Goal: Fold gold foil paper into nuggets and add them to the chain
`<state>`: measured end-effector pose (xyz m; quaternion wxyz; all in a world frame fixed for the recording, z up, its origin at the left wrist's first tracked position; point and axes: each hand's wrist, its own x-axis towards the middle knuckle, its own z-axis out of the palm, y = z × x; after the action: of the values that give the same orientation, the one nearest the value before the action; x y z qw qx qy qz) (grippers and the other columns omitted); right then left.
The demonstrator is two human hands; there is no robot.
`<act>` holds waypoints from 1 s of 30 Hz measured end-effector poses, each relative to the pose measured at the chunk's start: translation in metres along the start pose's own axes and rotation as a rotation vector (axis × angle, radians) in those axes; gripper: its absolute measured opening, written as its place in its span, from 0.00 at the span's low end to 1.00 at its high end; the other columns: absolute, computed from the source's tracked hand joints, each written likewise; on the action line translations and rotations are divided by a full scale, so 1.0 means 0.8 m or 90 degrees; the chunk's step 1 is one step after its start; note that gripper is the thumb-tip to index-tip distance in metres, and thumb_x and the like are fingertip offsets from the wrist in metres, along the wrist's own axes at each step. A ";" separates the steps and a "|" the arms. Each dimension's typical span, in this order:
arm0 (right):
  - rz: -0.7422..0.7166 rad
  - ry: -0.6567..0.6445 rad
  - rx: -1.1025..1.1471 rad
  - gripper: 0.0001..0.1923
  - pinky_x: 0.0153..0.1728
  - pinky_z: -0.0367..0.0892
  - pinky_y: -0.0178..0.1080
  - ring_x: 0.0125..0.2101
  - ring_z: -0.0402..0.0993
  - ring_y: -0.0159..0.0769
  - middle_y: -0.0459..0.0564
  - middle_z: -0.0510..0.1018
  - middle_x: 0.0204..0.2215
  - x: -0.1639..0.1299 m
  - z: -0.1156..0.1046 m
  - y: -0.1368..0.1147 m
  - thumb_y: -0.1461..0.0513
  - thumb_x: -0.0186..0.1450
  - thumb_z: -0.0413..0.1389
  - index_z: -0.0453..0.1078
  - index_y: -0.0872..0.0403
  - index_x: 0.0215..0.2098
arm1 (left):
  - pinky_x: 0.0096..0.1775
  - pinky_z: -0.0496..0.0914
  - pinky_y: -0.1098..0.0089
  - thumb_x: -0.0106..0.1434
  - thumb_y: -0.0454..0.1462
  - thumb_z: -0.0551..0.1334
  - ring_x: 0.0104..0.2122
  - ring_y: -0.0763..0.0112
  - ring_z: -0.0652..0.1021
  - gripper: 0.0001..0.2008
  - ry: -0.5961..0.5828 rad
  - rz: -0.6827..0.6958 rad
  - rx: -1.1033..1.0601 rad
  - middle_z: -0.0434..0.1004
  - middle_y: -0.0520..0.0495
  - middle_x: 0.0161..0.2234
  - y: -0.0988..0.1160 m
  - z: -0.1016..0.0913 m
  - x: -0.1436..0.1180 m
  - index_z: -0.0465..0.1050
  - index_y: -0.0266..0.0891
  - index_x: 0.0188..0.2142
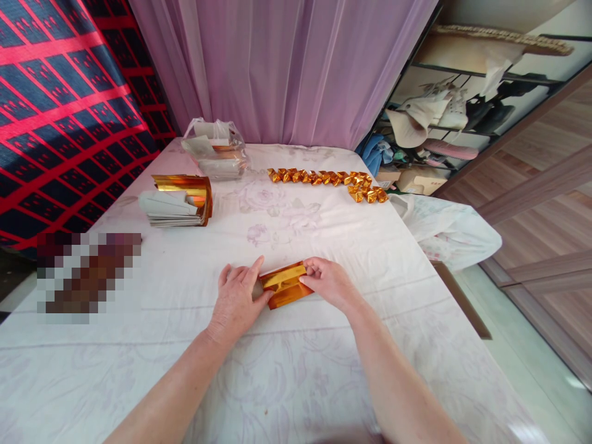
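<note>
I have both hands down on the bed, near the middle of its pale flowered sheet, working one gold sheet between them. It is folded into a short strip and lies flat on the cloth, tilted a little so its right end sits higher in the view. My left hand rests palm down just left of it, thumb and forefinger pressing on the left end of the strip. My right hand comes in from the other side, fingers curled, with the fingertips pinching the right end. So both hands are clamped on the same gold sheet, one at each end, and close together with only the strip between them.

Farther up the bed on the left lies a stack of paper sheets, grey side showing along the edges, with a gold one curling up over the top. Behind it, near the curtain, stands a clear bag with more paper inside. To the right of the bag, a row of folded gold pieces runs across the sheet and bends down at its right end into a small cluster. All of these lie well apart from my hands.

A red and dark checked cloth hangs on the left. On the right a shelf holds hats and shoes.
</note>
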<state>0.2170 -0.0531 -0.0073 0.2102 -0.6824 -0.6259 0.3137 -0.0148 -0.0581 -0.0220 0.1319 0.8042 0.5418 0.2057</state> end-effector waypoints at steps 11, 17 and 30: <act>-0.007 -0.046 0.209 0.08 0.33 0.67 0.34 0.30 0.75 0.33 0.45 0.81 0.28 -0.001 -0.010 0.005 0.63 0.55 0.57 0.77 0.53 0.32 | 0.60 0.58 0.47 0.61 0.40 0.64 0.46 0.58 0.76 0.33 0.017 0.004 -0.088 0.81 0.48 0.41 -0.002 -0.004 -0.001 0.58 0.42 0.64; -0.001 -0.025 0.282 0.10 0.31 0.66 0.33 0.29 0.73 0.31 0.44 0.78 0.27 0.003 -0.009 0.007 0.62 0.51 0.55 0.74 0.53 0.32 | 0.46 0.71 0.61 0.63 0.39 0.60 0.39 0.64 0.78 0.19 0.068 -0.022 -0.179 0.81 0.49 0.38 -0.006 -0.013 -0.002 0.72 0.46 0.54; -0.038 -0.025 0.305 0.12 0.30 0.68 0.34 0.26 0.73 0.31 0.43 0.79 0.27 0.002 0.003 -0.001 0.63 0.52 0.52 0.74 0.53 0.33 | 0.24 0.69 0.74 0.58 0.50 0.60 0.18 0.76 0.71 0.30 -0.036 -0.272 -0.429 0.81 0.53 0.27 0.004 -0.029 -0.004 0.73 0.42 0.58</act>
<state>0.2144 -0.0517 -0.0089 0.3630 -0.5884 -0.5573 0.4597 -0.0240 -0.0624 -0.0009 0.4428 0.5907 0.5951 0.3176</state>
